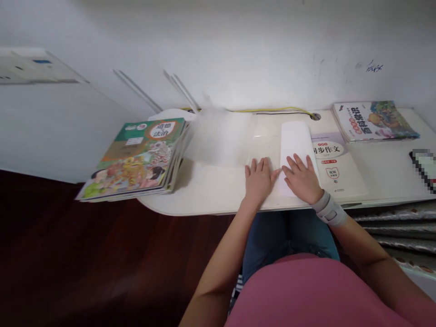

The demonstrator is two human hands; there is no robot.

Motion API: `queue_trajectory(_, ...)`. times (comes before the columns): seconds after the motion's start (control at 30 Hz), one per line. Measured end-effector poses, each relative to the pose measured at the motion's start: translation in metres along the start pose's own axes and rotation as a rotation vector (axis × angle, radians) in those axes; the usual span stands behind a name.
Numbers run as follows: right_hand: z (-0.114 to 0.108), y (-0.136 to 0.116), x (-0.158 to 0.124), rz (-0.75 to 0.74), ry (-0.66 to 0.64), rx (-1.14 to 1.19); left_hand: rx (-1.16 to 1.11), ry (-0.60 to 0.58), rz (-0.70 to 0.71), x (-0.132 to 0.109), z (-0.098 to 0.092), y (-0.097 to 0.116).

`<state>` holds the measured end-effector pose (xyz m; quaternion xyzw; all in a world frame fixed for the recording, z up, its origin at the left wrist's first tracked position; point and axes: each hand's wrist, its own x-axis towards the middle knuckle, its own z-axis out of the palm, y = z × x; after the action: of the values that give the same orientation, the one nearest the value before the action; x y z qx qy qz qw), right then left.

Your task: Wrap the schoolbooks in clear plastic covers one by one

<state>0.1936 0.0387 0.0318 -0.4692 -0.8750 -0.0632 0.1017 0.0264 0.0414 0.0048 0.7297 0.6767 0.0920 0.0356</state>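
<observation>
A book with a pale purple and cream cover (335, 159) lies in front of me on the white desk. Over its left part runs a white paper-like strip (297, 136), which hides some of the cover. My right hand (301, 178), wearing a grey wrist wrap, presses flat on this strip with fingers spread. To the left extends a clear plastic sheet (225, 138), its far part blurred and lifted off the desk. Palm down near the desk's front edge, my left hand (259, 181) rests by the sheet's near edge, fingers apart, its thumb close to the strip.
A stack of green textbooks (136, 159) overhangs the desk's left end. More books (376, 120) lie at the back right, with a partly pixelated phone-like object (425, 168) at the right edge. A yellow cable (272, 109) follows the wall to a desk hole (315, 116).
</observation>
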Motion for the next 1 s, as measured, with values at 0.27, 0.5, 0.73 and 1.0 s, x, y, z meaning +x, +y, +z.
queue_trajectory(0.27,0.001,-0.019,0.001,-0.023,0.005,0.030,-0.017,-0.010,0.017,-0.003,-0.002,-0.001)
queue_trajectory(0.5,-0.018,0.043,0.057,-0.014,0.019,0.124,0.014,-0.054,0.031,-0.005,-0.008,0.001)
queue_trajectory(0.73,0.017,0.089,0.128,0.163,-0.068,0.250,0.008,-0.040,0.030,-0.004,-0.003,-0.002)
queue_trajectory(1.0,0.027,0.082,0.118,0.223,-0.018,0.119,0.001,-0.045,-0.002,-0.004,-0.006,0.002)
